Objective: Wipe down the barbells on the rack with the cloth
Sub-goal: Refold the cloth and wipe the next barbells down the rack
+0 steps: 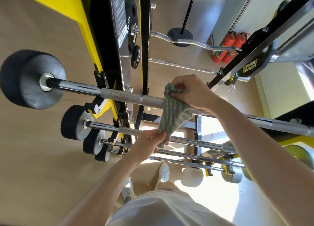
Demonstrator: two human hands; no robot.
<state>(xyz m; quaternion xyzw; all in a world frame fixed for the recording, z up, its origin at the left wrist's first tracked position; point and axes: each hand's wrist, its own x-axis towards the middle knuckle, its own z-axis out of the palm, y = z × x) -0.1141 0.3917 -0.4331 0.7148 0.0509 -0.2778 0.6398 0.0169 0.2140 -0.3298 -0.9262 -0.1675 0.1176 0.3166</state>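
here cloth (171,113) drapes top barbell (122,95), seemingly masking lower bars (195,142).

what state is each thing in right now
nearest barbell, resting on the rack
cloth, draped over the nearest barbell, held at both ends
left hand, gripping the cloth's lower end
right hand, gripping the cloth's upper end
lower barbells, racked

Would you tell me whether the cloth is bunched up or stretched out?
Stretched out: the cloth lies over the top barbell, right hand pinching its upper end, left hand its lower end.
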